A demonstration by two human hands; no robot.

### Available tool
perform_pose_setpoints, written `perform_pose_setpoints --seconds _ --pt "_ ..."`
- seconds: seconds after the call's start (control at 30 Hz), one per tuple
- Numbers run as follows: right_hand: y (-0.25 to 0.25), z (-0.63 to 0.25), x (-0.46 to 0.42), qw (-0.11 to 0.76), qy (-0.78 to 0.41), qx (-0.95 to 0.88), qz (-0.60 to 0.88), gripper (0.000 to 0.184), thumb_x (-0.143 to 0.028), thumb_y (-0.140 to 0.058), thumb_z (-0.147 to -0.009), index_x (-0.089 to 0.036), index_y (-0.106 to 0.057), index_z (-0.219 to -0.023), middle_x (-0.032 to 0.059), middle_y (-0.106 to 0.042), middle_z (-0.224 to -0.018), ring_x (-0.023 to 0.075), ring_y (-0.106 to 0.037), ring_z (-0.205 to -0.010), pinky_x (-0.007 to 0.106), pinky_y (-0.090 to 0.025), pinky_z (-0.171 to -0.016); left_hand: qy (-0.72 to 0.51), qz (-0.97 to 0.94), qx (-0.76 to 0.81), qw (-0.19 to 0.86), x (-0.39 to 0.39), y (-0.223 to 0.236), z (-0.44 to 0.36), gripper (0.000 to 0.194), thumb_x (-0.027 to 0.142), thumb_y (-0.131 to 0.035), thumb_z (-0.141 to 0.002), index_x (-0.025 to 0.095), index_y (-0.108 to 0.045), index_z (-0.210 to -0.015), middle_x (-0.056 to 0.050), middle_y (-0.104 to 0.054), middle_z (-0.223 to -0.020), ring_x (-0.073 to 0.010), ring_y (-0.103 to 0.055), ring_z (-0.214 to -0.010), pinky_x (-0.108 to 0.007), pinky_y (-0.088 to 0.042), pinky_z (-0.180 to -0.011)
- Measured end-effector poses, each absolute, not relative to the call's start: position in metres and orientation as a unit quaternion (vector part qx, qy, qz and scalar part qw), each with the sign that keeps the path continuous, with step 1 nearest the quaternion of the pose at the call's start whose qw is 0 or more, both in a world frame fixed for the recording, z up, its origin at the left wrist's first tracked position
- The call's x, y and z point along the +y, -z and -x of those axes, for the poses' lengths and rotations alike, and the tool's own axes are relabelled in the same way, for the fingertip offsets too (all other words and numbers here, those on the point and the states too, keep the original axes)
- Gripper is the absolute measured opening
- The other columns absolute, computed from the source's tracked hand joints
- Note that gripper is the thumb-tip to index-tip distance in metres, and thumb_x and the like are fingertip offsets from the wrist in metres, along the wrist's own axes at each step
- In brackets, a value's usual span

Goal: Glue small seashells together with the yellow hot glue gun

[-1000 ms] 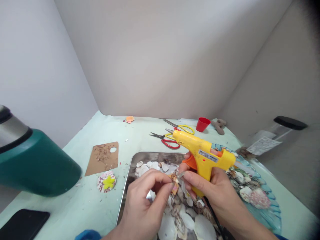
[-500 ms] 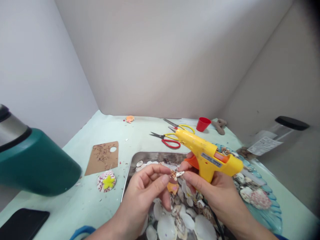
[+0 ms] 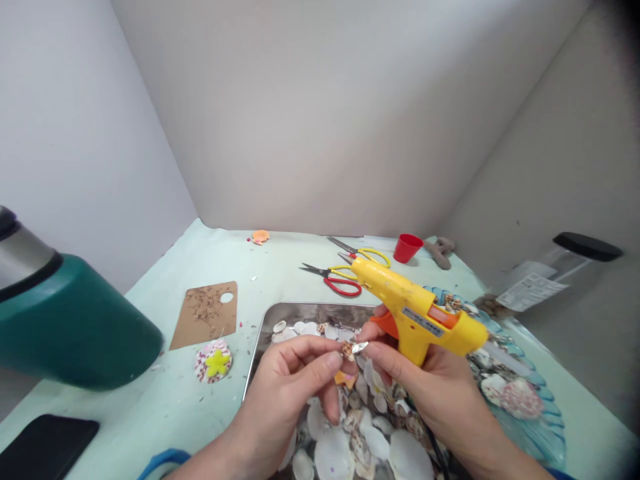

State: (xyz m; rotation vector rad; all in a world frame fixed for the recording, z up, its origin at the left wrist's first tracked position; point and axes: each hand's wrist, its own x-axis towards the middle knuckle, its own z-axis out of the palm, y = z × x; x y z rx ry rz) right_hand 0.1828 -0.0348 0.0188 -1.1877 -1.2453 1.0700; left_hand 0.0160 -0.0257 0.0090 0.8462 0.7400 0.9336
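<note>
Operating from a distance, I read both grips as closed. My left hand (image 3: 280, 383) pinches a brown-speckled shell (image 3: 347, 349) between thumb and forefinger. My right hand (image 3: 443, 390) holds the yellow glue gun (image 3: 415, 307) and pinches a small silvery piece (image 3: 360, 347) against that shell, above the metal tray (image 3: 320, 311). Whether the two are bonded, I cannot tell; the nozzle (image 3: 345, 257) points away from them. Assembled state: a speckled disc (image 3: 201, 363) on the desk (image 3: 280, 280) carries a yellow flower (image 3: 218, 363). Unassembled state: white shells (image 3: 334, 453) lie loose in the tray. More shells occupy the blue glass dish (image 3: 540, 430), right; their bonding is unconfirmed.
</note>
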Motion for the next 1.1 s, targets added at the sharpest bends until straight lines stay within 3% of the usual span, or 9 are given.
perform_pose_setpoints --seconds 0.73,0.87,0.97,1.1 --pt "-0.022 -0.18 -0.033 0.524 -0.468 -0.517 0.489 0.01 -0.026 -0.069 -0.073 -0.023 -0.063 -0.08 -0.0039 -0.063 -0.071 0.0107 -0.055 -0.053 0.021 -0.047 -0.048 -0.451 -0.434 0.42 0.657 -0.027 -0.015 -0.018 0.014 0.028 -0.066 -0.078 0.015 -0.061 -0.074 0.004 -0.059 -0.045 -0.0068 -0.052 -0.04 -0.018 -0.04 -0.05" --pt "-0.022 -0.184 -0.034 0.531 -0.471 -0.508 0.489 0.016 -0.035 -0.065 -0.08 -0.023 -0.06 -0.09 -0.0017 -0.063 -0.078 0.0098 -0.05 -0.053 0.021 -0.043 -0.047 -0.467 -0.457 0.422 0.628 -0.026 -0.017 -0.015 0.01 0.025 -0.064 -0.079 0.016 -0.061 -0.075 0.005 -0.059 -0.044 -0.0075 -0.054 -0.042 -0.018 -0.042 -0.051" --pt "-0.022 -0.194 -0.038 0.531 -0.476 -0.511 0.48 0.02 -0.041 -0.059 -0.084 -0.024 -0.058 -0.096 -0.0022 -0.061 -0.071 0.0095 -0.046 -0.048 0.022 -0.04 -0.044 -0.494 -0.496 0.428 0.572 -0.023 -0.018 -0.01 0.008 0.024 -0.061 -0.081 0.017 -0.061 -0.078 0.004 -0.061 -0.046 -0.0086 -0.057 -0.045 -0.018 -0.044 -0.052" --pt "-0.015 -0.211 -0.051 0.446 -0.483 -0.56 0.504 0.029 -0.05 -0.056 -0.083 -0.022 -0.064 -0.081 0.0007 -0.059 -0.064 0.0125 -0.05 -0.047 0.024 -0.043 -0.044 -0.53 -0.524 0.444 0.497 -0.017 -0.018 -0.004 0.007 0.023 -0.06 -0.081 0.017 -0.063 -0.082 0.002 -0.063 -0.049 -0.0102 -0.058 -0.048 -0.019 -0.045 -0.051"
